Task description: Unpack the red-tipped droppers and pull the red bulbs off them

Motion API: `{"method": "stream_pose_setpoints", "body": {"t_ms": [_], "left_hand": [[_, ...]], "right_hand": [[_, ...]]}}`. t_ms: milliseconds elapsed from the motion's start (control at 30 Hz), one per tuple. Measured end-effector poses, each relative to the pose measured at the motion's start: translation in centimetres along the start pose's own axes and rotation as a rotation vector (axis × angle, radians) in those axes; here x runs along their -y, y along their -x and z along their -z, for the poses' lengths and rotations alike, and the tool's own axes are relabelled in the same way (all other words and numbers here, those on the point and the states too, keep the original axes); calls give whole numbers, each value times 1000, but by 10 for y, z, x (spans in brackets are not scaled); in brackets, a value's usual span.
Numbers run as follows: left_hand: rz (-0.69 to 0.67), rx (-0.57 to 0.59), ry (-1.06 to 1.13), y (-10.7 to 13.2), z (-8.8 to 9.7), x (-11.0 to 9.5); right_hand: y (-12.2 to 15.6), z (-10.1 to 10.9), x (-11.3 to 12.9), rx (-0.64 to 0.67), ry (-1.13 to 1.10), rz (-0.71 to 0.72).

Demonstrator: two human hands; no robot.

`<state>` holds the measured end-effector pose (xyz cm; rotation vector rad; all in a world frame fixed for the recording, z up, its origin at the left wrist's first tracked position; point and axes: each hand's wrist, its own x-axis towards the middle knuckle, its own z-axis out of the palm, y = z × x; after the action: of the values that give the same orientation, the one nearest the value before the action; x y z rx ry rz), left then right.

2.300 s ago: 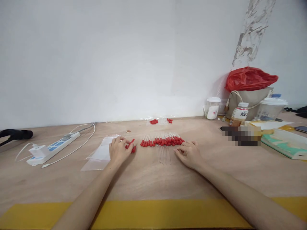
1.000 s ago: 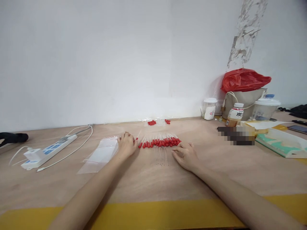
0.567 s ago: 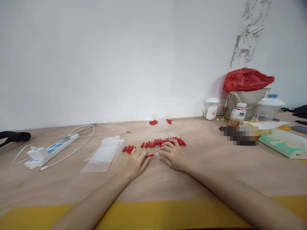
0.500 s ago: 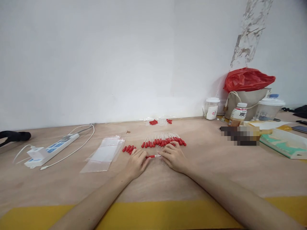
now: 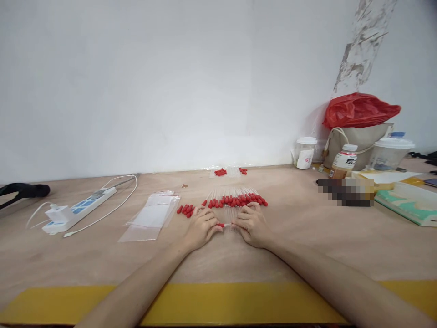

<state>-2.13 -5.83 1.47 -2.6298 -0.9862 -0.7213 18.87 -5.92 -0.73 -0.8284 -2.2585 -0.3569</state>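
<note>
My left hand (image 5: 202,228) is closed, its thumb and fingers pinching a red rubber dropper bulb (image 5: 221,225), which they partly hide. Opposite it, my right hand (image 5: 253,226) is closed on a clear glass dropper tube (image 5: 228,224). Bulb and tube lie in one line between the hands; at this size I cannot tell how far the tube sits inside. Just beyond the hands, droppers with red bulbs (image 5: 235,200) lie fanned in a row, glass ends towards the wall. More bare glass tubes (image 5: 231,213) lie between my hands. Left of them is a small pile of loose red bulbs (image 5: 187,210).
Flat clear zip bags (image 5: 150,216) lie to the left, near a white power strip (image 5: 82,209) with a cable. Small bags holding red bulbs (image 5: 220,172) rest by the wall. At right stand a lidded cup (image 5: 305,153), a bottle (image 5: 344,161) and a green-and-white box (image 5: 408,204).
The view has shifted slightly. My left fingers now cover more of the red bulb, leaving only its end showing beside the glass tube. Both hands keep their pinch.
</note>
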Motion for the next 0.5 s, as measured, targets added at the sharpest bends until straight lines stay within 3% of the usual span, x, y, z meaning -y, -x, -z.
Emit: {"method": "stream_pose_setpoints", "body": {"t_ms": [500], "left_hand": [[-144, -12, -39, 1, 4, 0]], "right_hand": [[5, 10, 0, 32, -83, -19]]}}
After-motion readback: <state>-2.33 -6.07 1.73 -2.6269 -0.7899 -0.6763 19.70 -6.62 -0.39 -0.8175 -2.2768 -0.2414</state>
